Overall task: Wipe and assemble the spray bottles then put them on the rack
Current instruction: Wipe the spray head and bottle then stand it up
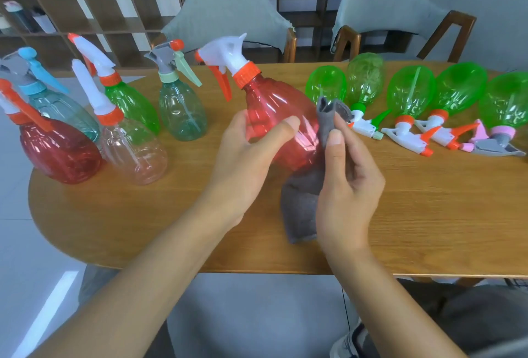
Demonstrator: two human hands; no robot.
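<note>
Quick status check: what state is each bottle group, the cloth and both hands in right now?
Red bottle: assembled, tilted, held by left hand.
Grey cloth: pinched by right hand, against the red bottle.
Five bottles at left: upright, sprayers on.
Five green bottles at right: lying down, sprayers on, necks toward the person.
Table: carries all bottles.

Glossy plastic bottle (274, 117), matt cloth (300, 212) (wood table (428, 214)).

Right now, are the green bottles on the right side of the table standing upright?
No, the green bottles lie tipped over on the table, their spray heads pointing toward the near edge.
</note>
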